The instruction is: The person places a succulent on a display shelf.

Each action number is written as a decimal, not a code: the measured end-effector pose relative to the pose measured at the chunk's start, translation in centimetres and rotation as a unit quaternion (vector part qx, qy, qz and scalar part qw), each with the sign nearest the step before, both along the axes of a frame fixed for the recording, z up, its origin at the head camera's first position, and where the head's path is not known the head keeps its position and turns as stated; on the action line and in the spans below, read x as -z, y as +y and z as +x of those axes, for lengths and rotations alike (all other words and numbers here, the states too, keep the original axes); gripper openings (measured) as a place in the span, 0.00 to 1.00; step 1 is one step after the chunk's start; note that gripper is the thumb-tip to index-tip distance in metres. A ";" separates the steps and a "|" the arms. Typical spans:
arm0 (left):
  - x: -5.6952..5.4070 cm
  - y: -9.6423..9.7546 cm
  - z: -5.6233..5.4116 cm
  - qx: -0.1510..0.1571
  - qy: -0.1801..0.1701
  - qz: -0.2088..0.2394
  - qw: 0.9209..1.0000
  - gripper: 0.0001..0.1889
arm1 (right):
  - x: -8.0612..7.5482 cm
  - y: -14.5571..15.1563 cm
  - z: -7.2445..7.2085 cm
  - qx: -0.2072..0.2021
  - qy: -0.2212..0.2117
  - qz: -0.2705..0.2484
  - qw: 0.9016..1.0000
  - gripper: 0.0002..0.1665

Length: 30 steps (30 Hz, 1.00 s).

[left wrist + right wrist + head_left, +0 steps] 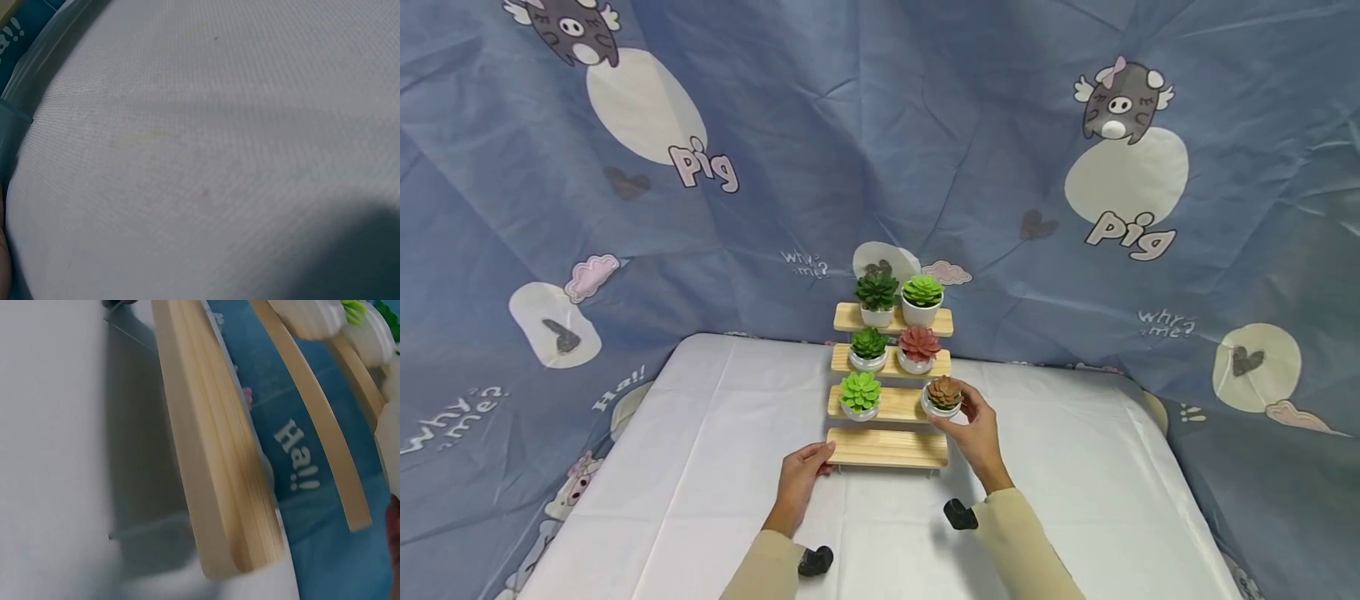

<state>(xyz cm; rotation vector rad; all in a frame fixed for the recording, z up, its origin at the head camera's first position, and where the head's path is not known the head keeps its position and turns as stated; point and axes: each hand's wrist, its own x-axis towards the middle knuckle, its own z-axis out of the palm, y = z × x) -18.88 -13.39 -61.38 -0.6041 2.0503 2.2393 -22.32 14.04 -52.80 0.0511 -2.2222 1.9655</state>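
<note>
A tiered wooden plant stand [887, 448] stands on the white cloth, with potted succulents on its upper boards. My right hand [980, 435] grips the white pot of a brown succulent [943, 393] at the right end of the second board from the bottom. Whether that pot touches the board cannot be told. At the left end of the bare lowest board, my left hand [799, 482] holds the edge. Only a sliver of that hand shows in the left wrist view. The right wrist view has the lowest board [219, 450] close up.
A light green succulent [860, 392] shares the brown one's board. Above are a green one [868, 343], a red one [919, 344], a dark green one [877, 292] and another light green one [922, 292]. Blue printed fabric [895, 167] rises behind the white-covered table [715, 433].
</note>
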 end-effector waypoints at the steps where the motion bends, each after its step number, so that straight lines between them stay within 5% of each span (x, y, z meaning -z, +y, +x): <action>1: 0.0 0.0 0.0 0.000 0.000 -0.001 1.000 0.22 | 0.0 -0.3 0.0 -0.004 0.001 0.003 1.000 0.40; 13: -0.4 0.1 0.1 0.006 0.001 0.001 1.000 0.22 | 0.1 -2.9 -0.6 -0.044 -0.012 0.024 0.999 0.42; 22: -0.6 0.0 0.3 0.003 0.000 -0.003 1.000 0.21 | -2.8 -3.8 0.8 -0.076 -0.013 0.055 0.995 0.39; 30: -0.6 0.1 0.3 0.005 0.005 -0.008 1.000 0.21 | -3.0 -3.7 1.1 -0.072 -0.023 0.072 0.995 0.40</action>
